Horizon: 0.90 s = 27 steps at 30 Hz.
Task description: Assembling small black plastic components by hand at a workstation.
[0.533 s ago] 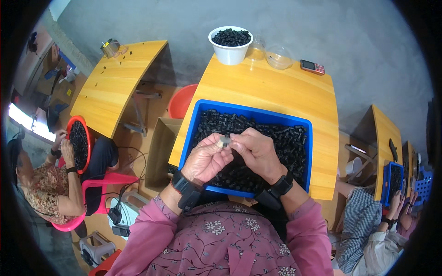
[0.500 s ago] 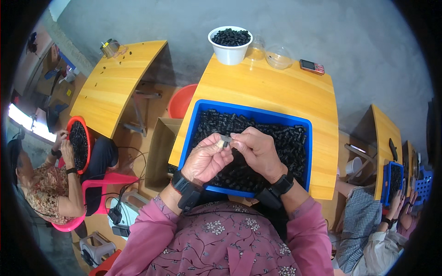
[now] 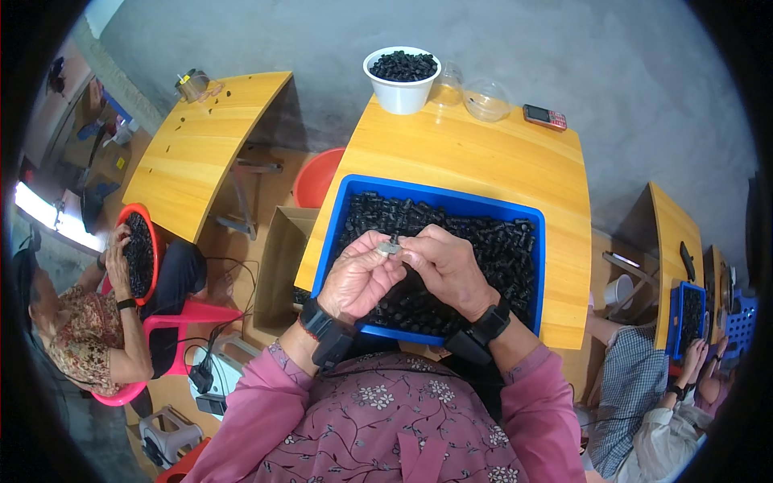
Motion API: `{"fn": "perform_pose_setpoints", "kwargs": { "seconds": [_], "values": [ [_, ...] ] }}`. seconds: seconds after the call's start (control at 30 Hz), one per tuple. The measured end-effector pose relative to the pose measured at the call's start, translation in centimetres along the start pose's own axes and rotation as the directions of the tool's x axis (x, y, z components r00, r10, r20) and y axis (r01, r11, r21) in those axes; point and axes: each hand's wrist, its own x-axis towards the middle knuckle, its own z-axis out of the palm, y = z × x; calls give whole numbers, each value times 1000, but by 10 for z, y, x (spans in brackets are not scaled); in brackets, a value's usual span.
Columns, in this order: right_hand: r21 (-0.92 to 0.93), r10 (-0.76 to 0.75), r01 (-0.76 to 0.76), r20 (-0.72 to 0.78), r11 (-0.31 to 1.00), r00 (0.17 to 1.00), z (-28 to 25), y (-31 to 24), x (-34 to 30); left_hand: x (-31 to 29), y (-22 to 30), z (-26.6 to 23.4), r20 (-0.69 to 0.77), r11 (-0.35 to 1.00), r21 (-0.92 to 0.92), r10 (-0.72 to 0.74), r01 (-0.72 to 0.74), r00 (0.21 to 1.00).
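Note:
Above the blue tray (image 3: 483, 208), my two hands meet fingertip to fingertip. Between the thumb and fingers of my left hand (image 3: 354, 278) is a small grey-black piece (image 3: 390, 248); a pale wrap covers that thumb's tip. My right hand (image 3: 451, 266) is closed in a pinch at the piece's right end, its fingertips partly hiding what they grip. Many small black cylindrical plastic parts (image 3: 503, 262) fill the tray beneath both hands.
At the table's far edge stand a white tub (image 3: 401, 98) heaped with black pieces, clear plastic containers (image 3: 487, 101) and a red phone (image 3: 545, 117). An open cardboard box (image 3: 278, 278) is on the left. Co-workers sit at both sides, one beside a red basin (image 3: 159, 241).
The small piece has turned slightly between my fingertips, and my right fingers have shifted a little left. At the left, the co-worker's hands have moved over the basin.

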Motion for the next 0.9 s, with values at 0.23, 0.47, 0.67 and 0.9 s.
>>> {"fn": "perform_pose_setpoints", "kwargs": {
  "seconds": [0.23,0.47,0.67,0.9],
  "values": [
    [51,71,-69,-36,996,997,-4,2,-2,-1,1,1,24,999,39,-26,25,999],
    [401,297,-236,-97,885,950,0,2,-1,0,3,1,63,987,-61,-143,147,988],
    [213,295,-293,22,932,955,-5,-12,5,-2,3,5,56,981,24,-196,195,979],
    [394,412,-407,77,824,908,-9,-14,5,1,4,4,124,974,91,-216,206,968]
  ]
}}
